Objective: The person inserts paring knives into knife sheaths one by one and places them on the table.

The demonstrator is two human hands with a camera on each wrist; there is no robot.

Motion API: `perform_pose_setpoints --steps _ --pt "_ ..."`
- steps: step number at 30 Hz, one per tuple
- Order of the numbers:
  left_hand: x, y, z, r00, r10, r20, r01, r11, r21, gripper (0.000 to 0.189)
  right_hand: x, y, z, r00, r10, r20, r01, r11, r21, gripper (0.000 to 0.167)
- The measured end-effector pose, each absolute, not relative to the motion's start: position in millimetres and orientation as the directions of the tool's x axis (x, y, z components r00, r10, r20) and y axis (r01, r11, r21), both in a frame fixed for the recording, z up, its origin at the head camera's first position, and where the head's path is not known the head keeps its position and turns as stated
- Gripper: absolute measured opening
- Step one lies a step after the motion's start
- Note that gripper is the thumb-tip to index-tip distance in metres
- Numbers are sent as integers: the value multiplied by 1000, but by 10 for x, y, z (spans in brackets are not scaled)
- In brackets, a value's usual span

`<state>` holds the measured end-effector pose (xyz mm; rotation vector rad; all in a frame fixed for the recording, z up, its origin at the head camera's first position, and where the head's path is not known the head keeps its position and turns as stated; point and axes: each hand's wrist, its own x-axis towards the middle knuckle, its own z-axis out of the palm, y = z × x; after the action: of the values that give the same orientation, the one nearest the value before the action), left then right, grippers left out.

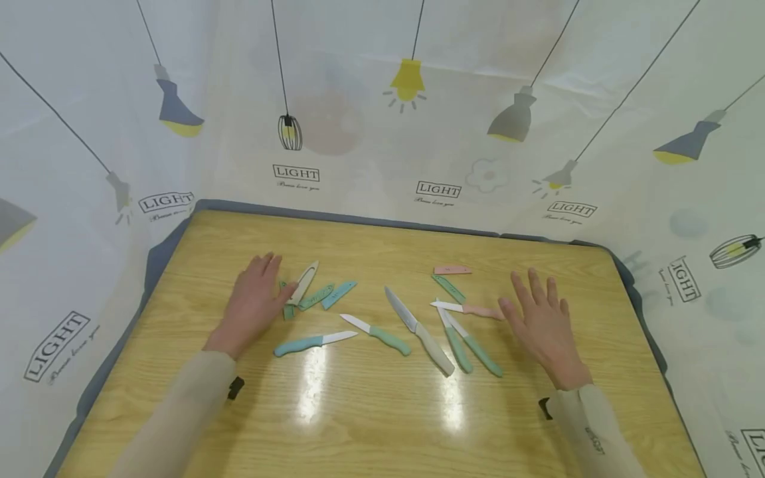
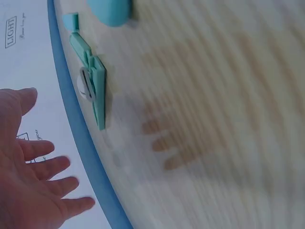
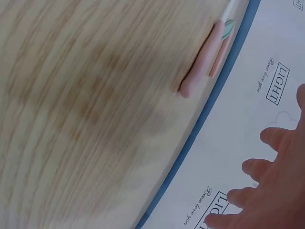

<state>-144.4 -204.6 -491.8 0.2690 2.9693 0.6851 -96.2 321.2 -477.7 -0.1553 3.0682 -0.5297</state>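
Observation:
My left hand hovers at the left with fingers straight, holding nothing. Beside its thumb lie a cream knife sheath, green sheaths and a blue sheath. To the right, my right hand is spread, palm down and unloaded, its thumb close to the handle of a pink knife. Between the hands lie a blue knife, a green knife and a larger cream knife. Two more green knives touch or overlap near the pink blade. All the blades are bare.
Behind the pink knife are a pink sheath and another green sheath. The wooden table has a grey-blue edge. White curtains printed with lamps enclose its back and sides.

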Motion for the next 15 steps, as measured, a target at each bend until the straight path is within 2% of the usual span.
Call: perform_pose_setpoints --steps 6,15 --pt "-1607 -1855 -4948 -978 194 -79 128 852 508 64 -930 3152 -4762 -994 -111 -5 -103 935 -340 71" --pt "-1788 -1653 -4988 -974 194 -115 119 876 467 52 -890 3025 -4795 -992 -123 4 -117 929 -351 70"
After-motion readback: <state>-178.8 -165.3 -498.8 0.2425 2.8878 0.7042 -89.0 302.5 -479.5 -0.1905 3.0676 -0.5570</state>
